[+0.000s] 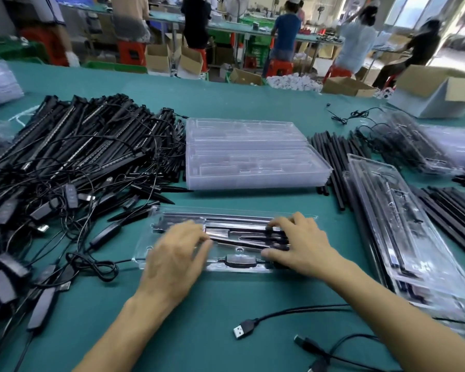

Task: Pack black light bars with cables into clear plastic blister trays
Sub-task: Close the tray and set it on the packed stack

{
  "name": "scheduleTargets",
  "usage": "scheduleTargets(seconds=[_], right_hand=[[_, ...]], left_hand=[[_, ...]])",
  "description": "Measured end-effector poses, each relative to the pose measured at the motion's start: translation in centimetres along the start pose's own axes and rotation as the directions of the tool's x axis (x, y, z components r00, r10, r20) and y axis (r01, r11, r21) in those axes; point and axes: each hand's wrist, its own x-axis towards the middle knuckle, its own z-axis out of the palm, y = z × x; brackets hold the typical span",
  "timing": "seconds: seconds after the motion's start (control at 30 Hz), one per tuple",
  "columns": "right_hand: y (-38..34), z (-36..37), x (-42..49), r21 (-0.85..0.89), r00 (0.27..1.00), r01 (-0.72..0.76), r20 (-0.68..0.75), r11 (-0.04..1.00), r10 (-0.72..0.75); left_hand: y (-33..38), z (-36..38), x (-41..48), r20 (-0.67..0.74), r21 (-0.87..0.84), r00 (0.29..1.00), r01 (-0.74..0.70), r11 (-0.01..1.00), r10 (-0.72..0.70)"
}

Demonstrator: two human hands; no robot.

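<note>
A clear blister tray (234,214) lies on the green table in front of me, with black light bars (242,237) and an inline controller (239,260) seated in its slots. My left hand (175,261) lies flat over the tray's left half, fingers pressing down on the bars. My right hand (304,242) rests on the tray's right half, its fingertips pressing on the bar ends. Both hands are motion-blurred.
A big heap of black light bars with cables (73,157) fills the left side. A stack of blister trays without contents (253,154) sits behind the working tray. Filled trays (403,232) and loose black rods (336,157) lie right. A USB plug (243,328) lies near me.
</note>
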Motion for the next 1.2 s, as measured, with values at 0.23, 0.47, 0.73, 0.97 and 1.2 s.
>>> scheduleTargets(seconds=[0.23, 0.47, 0.73, 0.97, 1.2], right_hand=[[-5.5, 1.2, -5.9, -0.043, 0.95, 0.28, -0.13, 0.959, -0.283], [-9.6, 4.6, -7.0, 0.355, 1.0, -0.011, 0.011, 0.935, 0.008], [-12.6, 5.8, -5.8, 0.996, 0.95, -0.093, 0.085, 0.011, 0.302], [-13.9, 4.8, -4.3, 0.935, 0.861, 0.234, -0.072, -0.267, 0.503], [-11.4, -0.4, -2.7, 0.903, 0.784, 0.417, -0.415, 0.104, 0.463]], left_hand=[[-5.5, -3.9, -1.2, 0.02, 0.274, 0.875, 0.461, 0.844, -0.484], [-5.4, -4.1, -0.9, 0.005, -0.026, 0.811, 0.584, 0.811, -0.584], [-3.5, -3.6, 1.3, 0.126, -0.356, 0.833, 0.544, 0.76, -0.538], [0.5, -3.6, 0.8, -0.064, -0.602, 0.926, 0.261, 0.755, -0.371], [-2.1, -3.4, -0.7, 0.02, 0.041, 0.995, -0.103, 0.994, 0.102]])
